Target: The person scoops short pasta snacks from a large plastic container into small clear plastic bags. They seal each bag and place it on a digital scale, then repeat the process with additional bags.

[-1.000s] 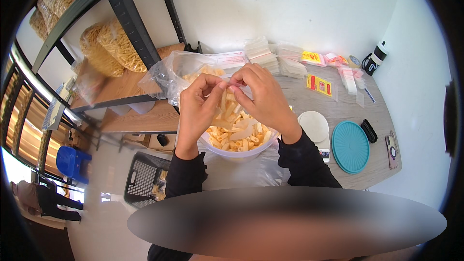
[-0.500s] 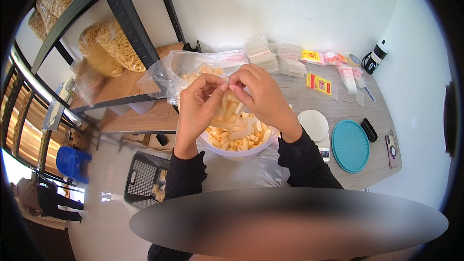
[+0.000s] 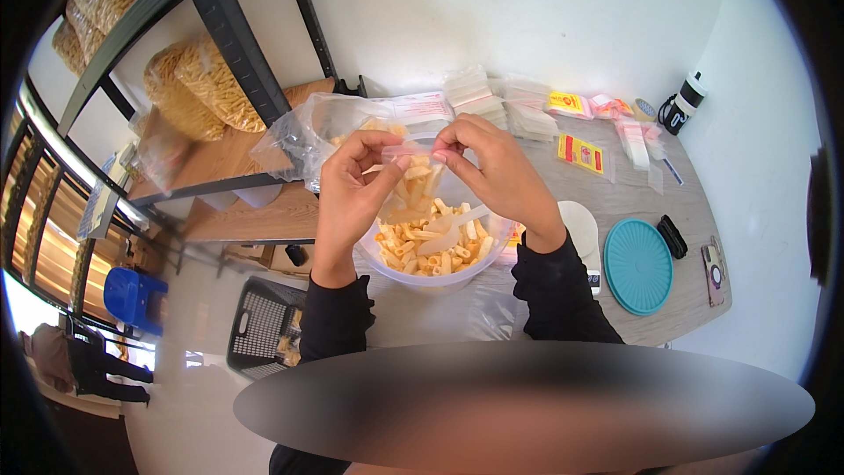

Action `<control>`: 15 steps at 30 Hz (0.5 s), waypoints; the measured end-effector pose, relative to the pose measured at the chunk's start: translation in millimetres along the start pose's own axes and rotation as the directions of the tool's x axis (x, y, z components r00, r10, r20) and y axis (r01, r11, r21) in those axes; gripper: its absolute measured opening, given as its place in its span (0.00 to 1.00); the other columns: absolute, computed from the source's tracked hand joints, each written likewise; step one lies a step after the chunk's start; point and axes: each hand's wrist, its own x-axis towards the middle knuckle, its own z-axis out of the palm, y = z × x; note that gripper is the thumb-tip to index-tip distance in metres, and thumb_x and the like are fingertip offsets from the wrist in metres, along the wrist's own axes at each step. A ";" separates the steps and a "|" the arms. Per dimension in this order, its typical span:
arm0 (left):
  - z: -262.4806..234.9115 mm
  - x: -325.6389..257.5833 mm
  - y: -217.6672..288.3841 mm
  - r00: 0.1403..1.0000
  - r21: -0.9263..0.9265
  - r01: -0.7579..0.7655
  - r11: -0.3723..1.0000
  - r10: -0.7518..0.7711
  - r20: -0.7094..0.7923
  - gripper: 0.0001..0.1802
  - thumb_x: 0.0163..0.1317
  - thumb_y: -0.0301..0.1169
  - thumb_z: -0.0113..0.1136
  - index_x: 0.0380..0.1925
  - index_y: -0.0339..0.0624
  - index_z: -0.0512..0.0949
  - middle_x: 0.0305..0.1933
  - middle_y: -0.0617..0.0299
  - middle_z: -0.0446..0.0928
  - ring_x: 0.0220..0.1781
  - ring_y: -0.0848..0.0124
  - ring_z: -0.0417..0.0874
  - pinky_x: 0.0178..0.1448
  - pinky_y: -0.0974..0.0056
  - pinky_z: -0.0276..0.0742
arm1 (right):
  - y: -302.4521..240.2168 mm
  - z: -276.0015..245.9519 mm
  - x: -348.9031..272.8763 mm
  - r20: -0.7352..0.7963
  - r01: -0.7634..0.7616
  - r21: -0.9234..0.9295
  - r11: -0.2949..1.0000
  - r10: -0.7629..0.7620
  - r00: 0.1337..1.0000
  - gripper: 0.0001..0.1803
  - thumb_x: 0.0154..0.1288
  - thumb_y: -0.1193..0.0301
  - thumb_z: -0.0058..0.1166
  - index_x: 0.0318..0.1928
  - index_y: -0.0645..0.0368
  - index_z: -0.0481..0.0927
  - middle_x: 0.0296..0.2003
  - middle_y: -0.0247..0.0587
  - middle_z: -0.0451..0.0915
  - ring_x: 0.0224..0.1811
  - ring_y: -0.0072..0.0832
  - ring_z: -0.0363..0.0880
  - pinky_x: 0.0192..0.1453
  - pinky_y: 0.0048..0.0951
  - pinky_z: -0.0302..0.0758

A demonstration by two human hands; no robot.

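Left hand and right hand each pinch the upper edge of a small clear bag between thumb and fingers; tube-shaped snacks are visible inside the bag. Directly below the grip: a pale bowl of similar snacks, with a whitish utensil lying on them. Just beyond the grip, to its left: a large open clear bag, also containing snacks. Beyond the grip, to its right: stacked small bags. Well right of the grip: a ribbed teal lid, touching or close to a black pouch. Low left of the grip: a dark basket on the floor.
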 end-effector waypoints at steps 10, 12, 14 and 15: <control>-4.8 0.4 -3.9 1.000 0.076 -0.009 0.997 0.011 -0.017 0.05 0.65 0.21 0.66 0.39 0.31 0.82 0.38 0.62 0.84 0.42 0.79 0.84 0.42 0.74 0.78 | 3.2 7.7 4.1 -0.059 0.159 -0.105 0.982 -0.166 0.984 0.06 0.69 0.74 0.59 0.41 0.64 0.76 0.35 0.43 0.76 0.40 0.40 0.75 0.44 0.37 0.72; -4.2 0.8 -4.3 0.999 0.059 -0.021 0.998 0.023 -0.024 0.05 0.65 0.21 0.66 0.39 0.31 0.82 0.38 0.62 0.84 0.42 0.79 0.83 0.42 0.74 0.78 | 2.0 6.9 3.3 -0.054 0.133 -0.063 0.989 -0.136 0.989 0.06 0.69 0.74 0.58 0.41 0.63 0.76 0.35 0.42 0.76 0.40 0.39 0.76 0.44 0.37 0.72; -3.7 1.2 -4.4 0.999 0.040 -0.022 0.999 0.023 -0.031 0.04 0.65 0.22 0.66 0.38 0.31 0.83 0.38 0.62 0.84 0.42 0.79 0.83 0.42 0.73 0.78 | 0.9 6.1 2.5 -0.053 0.104 0.005 0.995 -0.104 0.993 0.06 0.70 0.73 0.58 0.40 0.63 0.76 0.36 0.42 0.76 0.40 0.38 0.76 0.45 0.36 0.73; -2.7 0.7 -4.7 0.999 0.042 -0.025 0.999 0.025 -0.021 0.04 0.65 0.22 0.66 0.38 0.31 0.83 0.38 0.63 0.84 0.42 0.79 0.83 0.43 0.73 0.79 | 0.6 6.0 2.8 -0.048 0.110 0.010 0.994 -0.109 0.993 0.06 0.70 0.73 0.58 0.40 0.63 0.77 0.36 0.41 0.75 0.40 0.37 0.76 0.45 0.36 0.73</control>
